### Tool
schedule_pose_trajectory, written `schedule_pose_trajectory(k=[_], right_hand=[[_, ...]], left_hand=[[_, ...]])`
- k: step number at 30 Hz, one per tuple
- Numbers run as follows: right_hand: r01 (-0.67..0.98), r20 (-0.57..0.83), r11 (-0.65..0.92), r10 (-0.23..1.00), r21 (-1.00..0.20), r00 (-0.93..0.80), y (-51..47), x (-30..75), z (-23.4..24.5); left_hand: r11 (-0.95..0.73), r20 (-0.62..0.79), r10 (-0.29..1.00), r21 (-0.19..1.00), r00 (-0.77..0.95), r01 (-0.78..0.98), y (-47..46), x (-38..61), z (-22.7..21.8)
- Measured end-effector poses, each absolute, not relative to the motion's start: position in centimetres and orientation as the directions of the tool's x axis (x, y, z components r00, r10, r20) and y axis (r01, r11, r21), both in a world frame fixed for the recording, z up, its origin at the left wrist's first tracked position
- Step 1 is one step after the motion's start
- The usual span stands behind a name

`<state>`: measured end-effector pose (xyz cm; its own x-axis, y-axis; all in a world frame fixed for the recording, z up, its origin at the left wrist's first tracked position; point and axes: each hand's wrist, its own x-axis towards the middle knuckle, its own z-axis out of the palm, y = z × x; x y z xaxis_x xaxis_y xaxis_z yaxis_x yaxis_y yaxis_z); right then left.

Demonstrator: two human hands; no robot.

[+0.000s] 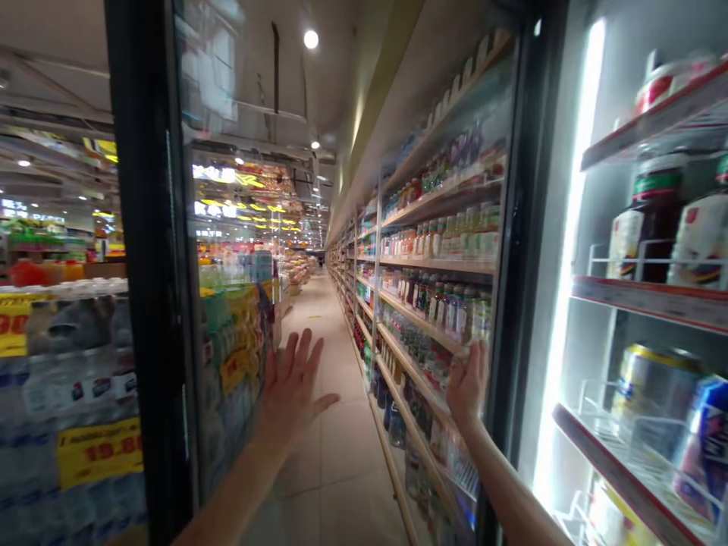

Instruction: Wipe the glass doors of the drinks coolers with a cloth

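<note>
Head view: facing a glass door (216, 83) straight ahead, showing an aisle and stocked shelving in or through its pane; unable to tell which.
Glass door: filling the middle of the view, standing between two black uprights.
Left upright (151, 265): running from top to bottom, leaning slightly.
Right upright (526, 189): bordering the lit cooler.
Left hand (291, 383): reaching forward in front of the pane, showing its back, palm facing away.
Left fingers: pointing up and spreading well apart; thumb sticking out to the right.
Right hand (467, 387): reaching forward near the right upright, blurring a little.
Right fingers: extending upward, lying close together.
Contact: lining up with the pane on both sides; unable to tell touching from hovering.
Cooler side: glowing along a light strip (560, 303); carrying dark bottles with green tops (654, 212) on the middle shelf (648, 299), a silver-and-yellow can (654, 387) and a blue can (705, 447) below.
Shelving (435, 262): receding along the aisle, holding rows of bottles.
Aisle floor (341, 470): stretching away in pale tiles.
Left edge: stacking bottled drinks (85, 394) behind a yellow price sign (102, 453), blurring.
</note>
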<state>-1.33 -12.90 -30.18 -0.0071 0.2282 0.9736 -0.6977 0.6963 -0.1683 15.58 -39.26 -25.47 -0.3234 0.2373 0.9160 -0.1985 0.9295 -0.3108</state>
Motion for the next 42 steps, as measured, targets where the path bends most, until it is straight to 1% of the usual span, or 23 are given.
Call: schedule_pose_trajectory(k=[1,3,7,9,10,13,14,15,17,20,22,23,26,27,28,29,32,34,35,37,40,41,42], right_hand=[[-0.698,0.962,0.686,0.272,-0.205,-0.015,-13.1,-1.1,-29.9],[-0.720,0.973,0.673,0.230,-0.171,-0.016,-14.9,0.2,-29.8],[-0.771,0.978,0.609,-0.186,0.188,0.092,-18.1,2.7,-30.8],[-0.765,0.951,0.581,-0.278,0.277,0.134,-17.1,2.0,-30.6],[-0.758,0.969,0.610,-0.218,0.231,0.120,-16.1,1.3,-30.1],[-0.716,0.982,0.686,0.191,-0.130,0.005,-13.9,-0.5,-28.2],[-0.704,0.960,0.678,0.279,-0.213,-0.022,-14.1,-0.5,-27.8],[-0.702,0.953,0.670,0.301,-0.240,-0.038,-14.8,-0.1,-27.7],[-0.741,0.992,0.664,0.125,-0.097,-0.018,-17.3,1.6,-28.3],[-0.772,0.929,0.536,-0.318,0.340,0.189,-20.8,4.0,-29.6],[-0.746,0.873,0.484,-0.405,0.457,0.272,-21.1,4.0,-29.1],[-0.745,0.897,0.518,-0.359,0.420,0.257,-20.7,3.6,-28.4],[-0.748,0.994,0.657,-0.032,0.098,0.103,-19.2,2.1,-25.9],[-0.742,0.997,0.669,0.030,0.034,0.073,-19.1,1.9,-25.6],[-0.739,0.997,0.673,0.039,0.018,0.060,-19.1,2.1,-25.7],[-0.745,0.997,0.663,-0.018,0.070,0.078,-19.3,2.4,-26.3],[-0.756,0.914,0.530,-0.336,0.383,0.228,-20.0,4.1,-28.9],[-0.738,0.831,0.438,-0.469,0.514,0.300,-20.2,4.5,-29.6],[-0.733,0.817,0.428,-0.491,0.529,0.303,-20.1,4.4,-29.2],[-0.740,0.888,0.523,-0.400,0.423,0.225,-20.1,3.9,-27.7],[-0.738,0.988,0.659,-0.138,0.141,0.065,-20.6,3.4,-26.5],[-0.745,0.988,0.652,-0.140,0.143,0.066,-20.9,3.5,-26.9],[-0.759,0.970,0.613,-0.217,0.220,0.107,-21.2,3.6,-27.6]], left_hand=[[0.928,0.914,0.228,-0.308,-0.336,-0.209,-39.2,15.7,-25.5],[0.926,0.912,0.219,-0.307,-0.347,-0.222,-39.2,15.7,-25.3],[0.918,0.905,0.227,-0.322,-0.359,-0.232,-39.3,15.6,-25.1],[0.912,0.903,0.223,-0.327,-0.368,-0.248,-39.3,15.5,-25.1],[0.911,0.901,0.215,-0.324,-0.376,-0.255,-39.3,15.5,-25.1],[0.920,0.900,0.186,-0.301,-0.395,-0.252,-39.2,15.5,-25.0],[0.923,0.900,0.181,-0.294,-0.397,-0.247,-39.2,15.5,-25.0],[0.925,0.901,0.178,-0.291,-0.397,-0.243,-39.3,15.4,-25.0],[0.924,0.901,0.184,-0.295,-0.393,-0.244,-39.4,15.4,-25.0],[0.924,0.903,0.189,-0.297,-0.387,-0.241,-39.6,15.2,-25.1],[0.928,0.902,0.181,-0.289,-0.392,-0.235,-39.6,15.2,-25.1],[0.931,0.901,0.176,-0.283,-0.397,-0.231,-39.6,15.2,-25.2],[0.937,0.894,0.161,-0.272,-0.418,-0.220,-39.5,15.2,-25.2],[0.938,0.894,0.160,-0.270,-0.418,-0.218,-39.5,15.3,-25.1],[0.938,0.895,0.162,-0.270,-0.416,-0.217,-39.5,15.3,-25.1],[0.938,0.897,0.161,-0.269,-0.412,-0.218,-39.5,15.3,-25.1],[0.939,0.899,0.164,-0.269,-0.405,-0.217,-39.5,15.4,-25.0],[0.937,0.896,0.166,-0.273,-0.411,-0.218,-39.6,15.3,-25.1],[0.936,0.896,0.168,-0.276,-0.412,-0.219,-39.6,15.2,-25.1],[0.935,0.897,0.169,-0.277,-0.409,-0.223,-39.7,15.1,-25.2],[0.933,0.900,0.171,-0.278,-0.401,-0.226,-39.8,15.0,-25.2],[0.932,0.901,0.173,-0.280,-0.398,-0.228,-39.8,14.9,-25.2],[0.931,0.901,0.177,-0.283,-0.396,-0.229,-39.8,14.9,-25.1]])
